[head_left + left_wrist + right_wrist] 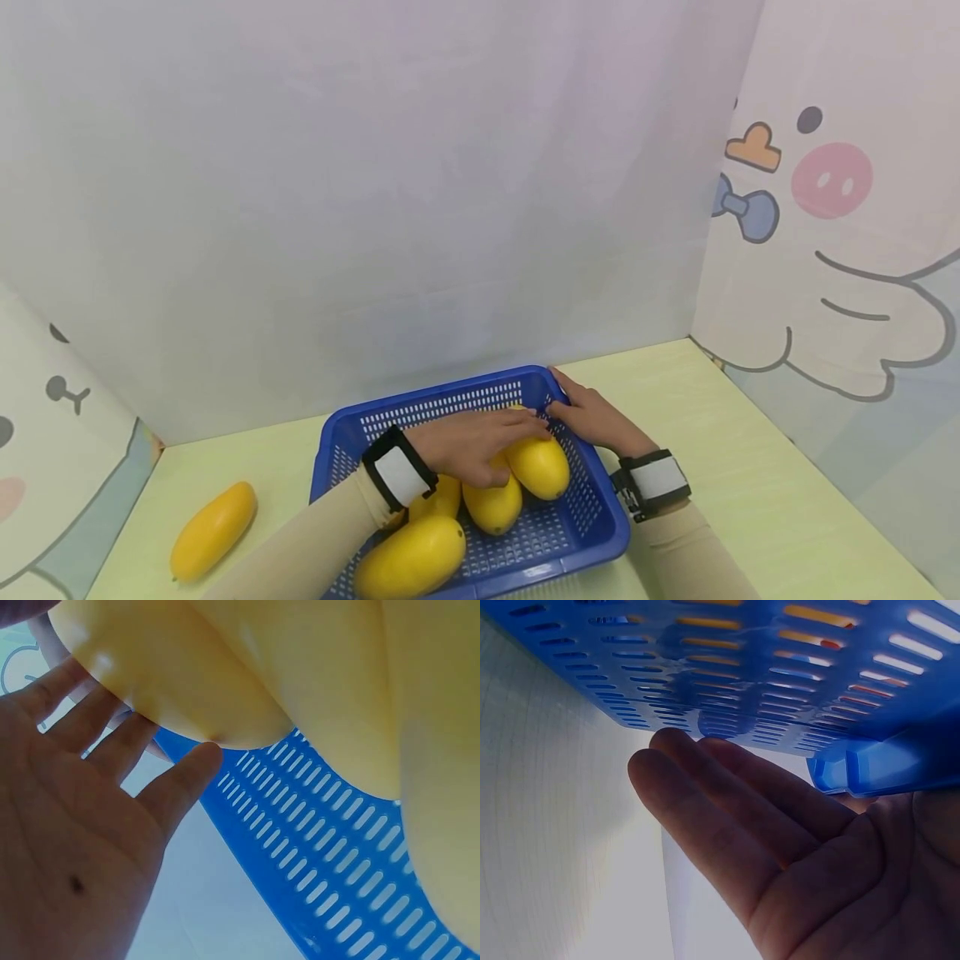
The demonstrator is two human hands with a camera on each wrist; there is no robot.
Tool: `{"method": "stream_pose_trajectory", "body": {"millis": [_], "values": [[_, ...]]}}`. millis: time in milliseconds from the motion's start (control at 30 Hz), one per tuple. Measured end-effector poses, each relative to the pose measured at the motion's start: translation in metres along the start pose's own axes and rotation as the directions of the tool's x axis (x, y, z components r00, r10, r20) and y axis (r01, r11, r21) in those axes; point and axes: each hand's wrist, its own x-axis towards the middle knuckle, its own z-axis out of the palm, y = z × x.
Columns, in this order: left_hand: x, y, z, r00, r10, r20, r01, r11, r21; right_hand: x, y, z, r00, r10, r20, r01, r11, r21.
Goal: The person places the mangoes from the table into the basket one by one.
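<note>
A blue plastic basket (525, 573) with slotted walls stands on the table, holding several smooth yellow oval fruits. My left hand (476, 446) reaches over them, its extended fingers on a fruit (542, 471) at the back right. In the left wrist view, the left thumb (184, 780) is right at that fruit's tip. Another fruit (493, 507) lies just below this hand. At the basket's right rim, my right hand (600, 417) holds on, thumb over the edge and fingers (705, 817) along the outer wall. The left arm partly hides a large fruit (412, 557) at the front left.
To the left of the basket, one longer yellow fruit (213, 531) lies on the pale green table (750, 467). A grey-white sheet (375, 208) hangs behind the table's back edge. Cartoon-printed panels (840, 292) stand along both sides.
</note>
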Motion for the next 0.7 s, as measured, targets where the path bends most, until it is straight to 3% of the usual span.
{"method": "stream_pose_trajectory", "body": {"millis": [700], "values": [[-0.0018,-0.0025,0.0011,0.999,-0.038,0.01,0.038,0.999,0.037,0.0,-0.0001,0.0004,1.0,-0.022,0.005,0.022,1.0,-0.01]]}}
